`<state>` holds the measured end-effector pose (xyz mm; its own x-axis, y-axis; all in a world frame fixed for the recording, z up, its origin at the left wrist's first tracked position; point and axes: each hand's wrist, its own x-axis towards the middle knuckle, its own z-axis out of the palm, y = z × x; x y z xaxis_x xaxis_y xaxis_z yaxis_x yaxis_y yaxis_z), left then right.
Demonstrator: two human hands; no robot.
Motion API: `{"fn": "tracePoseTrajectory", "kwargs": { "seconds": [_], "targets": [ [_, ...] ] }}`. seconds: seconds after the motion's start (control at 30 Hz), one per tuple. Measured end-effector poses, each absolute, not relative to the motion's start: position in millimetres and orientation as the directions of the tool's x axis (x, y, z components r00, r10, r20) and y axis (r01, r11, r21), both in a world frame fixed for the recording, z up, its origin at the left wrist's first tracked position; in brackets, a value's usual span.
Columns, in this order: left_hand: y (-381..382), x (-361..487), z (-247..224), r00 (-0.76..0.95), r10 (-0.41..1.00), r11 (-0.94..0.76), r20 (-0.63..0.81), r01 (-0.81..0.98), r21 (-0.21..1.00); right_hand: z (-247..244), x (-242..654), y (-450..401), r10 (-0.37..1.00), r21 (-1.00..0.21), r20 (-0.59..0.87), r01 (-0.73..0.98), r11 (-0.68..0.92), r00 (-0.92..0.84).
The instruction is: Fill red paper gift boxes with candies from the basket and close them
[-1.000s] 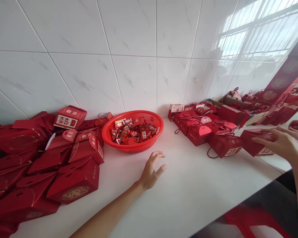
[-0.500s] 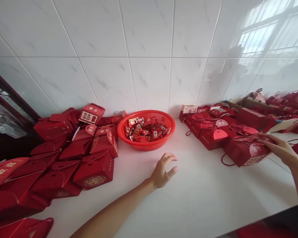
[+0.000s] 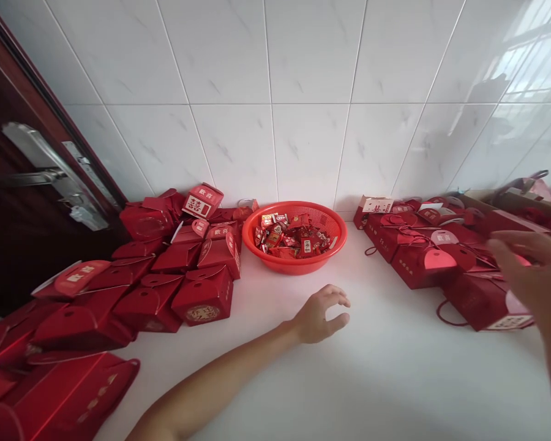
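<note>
Fingers of the left hand (image 3: pixel 319 315) are curving half-open and empty over the table (image 3: pixel 330 392); the right hand (image 3: pixel 535 263) is hanging open by a red box (image 3: pixel 480 297), apparently empty. Beyond, a basket (image 3: pixel 294 265) is holding sweets (image 3: pixel 298 237).

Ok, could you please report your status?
Left hand open, empty, near red basket of wrapped sweets. Right hand open over red boxes. Nothing between left hand and basket.
</note>
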<state>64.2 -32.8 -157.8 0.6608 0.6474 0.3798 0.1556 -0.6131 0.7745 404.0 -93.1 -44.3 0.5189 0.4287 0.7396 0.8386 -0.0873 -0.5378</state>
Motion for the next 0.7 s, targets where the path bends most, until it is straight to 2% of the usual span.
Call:
{"fn": "tracePoseTrajectory", "kwargs": {
  "seconds": [0.07,0.13,0.23,0.33,0.43,0.5,0.6,0.7],
  "targets": [
    [-29,54,-127,0.771,0.556,-0.672,0.311,0.196,0.714,-50,357,-88,0.526,-0.558,0.743,0.817,0.146,0.413],
    [-26,35,-87,0.851,0.483,-0.736,0.208,0.266,0.622,-61,321,-81,0.656,-0.587,0.685,0.773,0.240,0.316],
    [-20,-11,-28,0.763,0.627,-0.712,0.155,0.482,0.510,-81,283,-69,0.743,-0.608,0.657,0.673,0.421,0.129],
    [-15,-68,6,0.544,0.832,-0.538,0.108,0.742,0.400,-100,257,-62,0.792,-0.624,0.611,0.606,0.493,-0.015],
    [-8,-120,8,0.262,0.965,-0.246,-0.009,0.917,0.315,-116,241,-64,0.832,-0.654,0.542,0.561,0.507,-0.120],
    [-3,-147,-2,0.152,0.986,-0.121,-0.071,0.937,0.329,-126,237,-67,0.847,-0.670,0.503,0.542,0.507,-0.170],
    [0,-169,-21,0.118,0.985,-0.065,-0.123,0.928,0.368,-135,237,-70,0.868,-0.688,0.460,0.542,0.482,-0.187],
    [0,-176,-31,0.080,0.997,-0.079,0.013,0.925,0.371,-140,240,-70,0.886,-0.700,0.428,0.554,0.450,-0.178]
  ]
}}
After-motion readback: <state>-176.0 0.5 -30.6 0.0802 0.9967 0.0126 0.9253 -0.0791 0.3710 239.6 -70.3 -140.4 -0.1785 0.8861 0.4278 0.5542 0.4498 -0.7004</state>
